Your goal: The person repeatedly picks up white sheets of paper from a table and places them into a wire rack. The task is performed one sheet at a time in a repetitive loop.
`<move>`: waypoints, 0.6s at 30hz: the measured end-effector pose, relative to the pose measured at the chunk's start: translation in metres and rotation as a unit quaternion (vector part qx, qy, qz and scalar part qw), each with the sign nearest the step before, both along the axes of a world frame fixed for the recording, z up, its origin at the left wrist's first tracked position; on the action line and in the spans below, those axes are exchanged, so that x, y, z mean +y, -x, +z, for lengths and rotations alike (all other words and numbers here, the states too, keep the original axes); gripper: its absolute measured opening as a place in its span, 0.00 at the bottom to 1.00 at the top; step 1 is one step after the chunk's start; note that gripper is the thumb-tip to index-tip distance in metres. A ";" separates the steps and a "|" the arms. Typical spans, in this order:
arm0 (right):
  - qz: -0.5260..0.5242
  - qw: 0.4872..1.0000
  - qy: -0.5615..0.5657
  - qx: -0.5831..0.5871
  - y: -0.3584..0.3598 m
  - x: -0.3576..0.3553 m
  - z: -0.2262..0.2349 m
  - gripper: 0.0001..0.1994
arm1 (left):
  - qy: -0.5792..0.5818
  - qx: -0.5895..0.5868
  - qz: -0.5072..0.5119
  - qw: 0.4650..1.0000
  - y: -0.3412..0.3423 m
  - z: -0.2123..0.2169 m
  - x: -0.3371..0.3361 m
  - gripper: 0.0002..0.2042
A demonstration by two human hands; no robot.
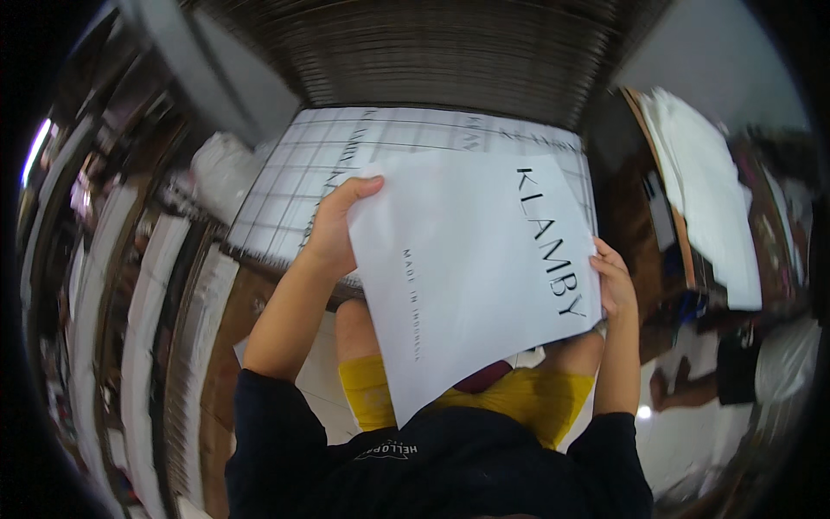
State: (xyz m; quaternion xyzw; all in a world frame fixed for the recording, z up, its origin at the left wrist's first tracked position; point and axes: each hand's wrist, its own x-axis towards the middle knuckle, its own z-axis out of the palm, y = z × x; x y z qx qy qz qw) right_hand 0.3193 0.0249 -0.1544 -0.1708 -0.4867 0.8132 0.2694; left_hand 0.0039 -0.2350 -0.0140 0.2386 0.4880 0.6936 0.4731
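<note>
A large white sheet (458, 242) with black lettering is stretched between my two hands above my lap. Its near corner hangs down toward my shirt. My left hand (337, 221) is closed on the sheet's left edge, thumb on top and the other fingers hidden beneath. At the right edge, my right hand (612, 278) pinches the sheet between thumb and fingers. Under and beyond it, a wire rack (285, 186) carries more white sheets with dark print, crossed by thin grid lines. The held sheet covers part of that rack.
Dark wire shelves (450, 52) rise at the far side. A white plastic bundle (226, 173) sits left of the rack. Further left stand racks of white sheets (143, 303). At right, white sheets (705, 190) drape over a wooden board. Another person's arm (692, 389) shows at lower right.
</note>
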 end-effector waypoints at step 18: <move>0.454 0.646 -0.609 -0.080 0.375 -0.187 0.316 0.24 | -0.217 0.316 -0.327 0.864 -0.121 -0.221 -0.060 0.22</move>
